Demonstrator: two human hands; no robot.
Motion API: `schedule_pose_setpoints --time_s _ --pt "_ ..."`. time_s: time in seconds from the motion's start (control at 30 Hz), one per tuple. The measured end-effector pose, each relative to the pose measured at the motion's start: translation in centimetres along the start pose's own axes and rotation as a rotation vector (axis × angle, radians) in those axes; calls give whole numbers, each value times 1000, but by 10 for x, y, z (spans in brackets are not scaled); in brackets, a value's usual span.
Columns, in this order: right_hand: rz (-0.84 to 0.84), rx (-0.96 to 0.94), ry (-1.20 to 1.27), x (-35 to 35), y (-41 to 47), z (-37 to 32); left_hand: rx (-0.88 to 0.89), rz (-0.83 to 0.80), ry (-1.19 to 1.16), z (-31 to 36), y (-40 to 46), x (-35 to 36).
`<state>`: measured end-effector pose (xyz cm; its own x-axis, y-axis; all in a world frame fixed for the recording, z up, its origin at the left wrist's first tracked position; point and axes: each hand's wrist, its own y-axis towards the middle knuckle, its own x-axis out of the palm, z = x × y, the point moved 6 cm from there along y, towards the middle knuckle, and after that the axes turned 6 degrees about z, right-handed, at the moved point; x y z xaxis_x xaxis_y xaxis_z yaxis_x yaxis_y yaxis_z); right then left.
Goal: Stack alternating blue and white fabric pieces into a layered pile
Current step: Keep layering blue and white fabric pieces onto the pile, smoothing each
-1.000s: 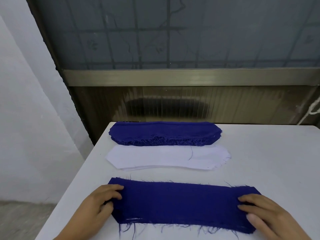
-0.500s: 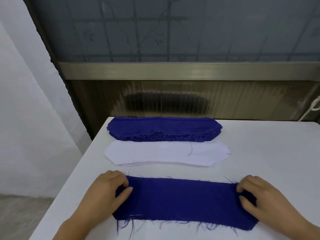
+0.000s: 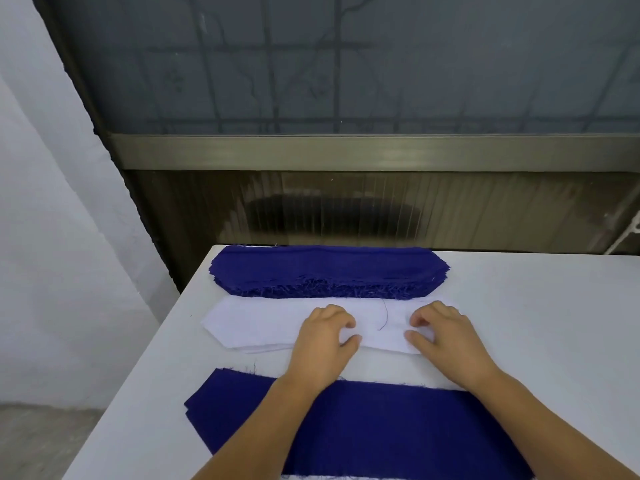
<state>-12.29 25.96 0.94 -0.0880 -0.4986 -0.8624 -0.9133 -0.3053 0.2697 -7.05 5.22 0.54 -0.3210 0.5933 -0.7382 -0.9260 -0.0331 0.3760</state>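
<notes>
At mid-frame both hands rest on the white fabric stack (image 3: 263,323), the left hand (image 3: 320,344) and right hand (image 3: 446,336) each with fingers curled and thumb drawn in, pinching at its top sheet near a stray dark thread (image 3: 384,315). Just above lies the thick blue fabric stack (image 3: 325,270) with frayed near edge; below, under the forearms, the flat blue piece (image 3: 374,431) spreads across the lower frame. The smooth white table (image 3: 536,341) lies bare at right, its left edge dropping to the floor.
</notes>
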Motion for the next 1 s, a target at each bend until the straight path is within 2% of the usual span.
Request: schedule_pose_setpoints --time_s 0.2,0.5,0.6,0.67,0.8,0.9,1.0 --pt "-8 39 95 -2 11 0 17 15 76 2 4 6" --pt "-126 109 -106 -1 29 -1 12 -72 204 12 28 4" --pt "-25 40 -273 -9 24 -7 -3 -49 191 10 32 3" --pt "4 -16 -241 -9 17 -18 -23 -41 177 9 36 1" --pt "-77 -55 -92 4 14 -26 -11 -49 192 7 38 -3" --pt "6 -51 -51 -9 13 -18 -6 -19 268 -14 28 -23" --pt "28 -88 -94 -16 11 -9 -102 55 356 -54 15 -61"
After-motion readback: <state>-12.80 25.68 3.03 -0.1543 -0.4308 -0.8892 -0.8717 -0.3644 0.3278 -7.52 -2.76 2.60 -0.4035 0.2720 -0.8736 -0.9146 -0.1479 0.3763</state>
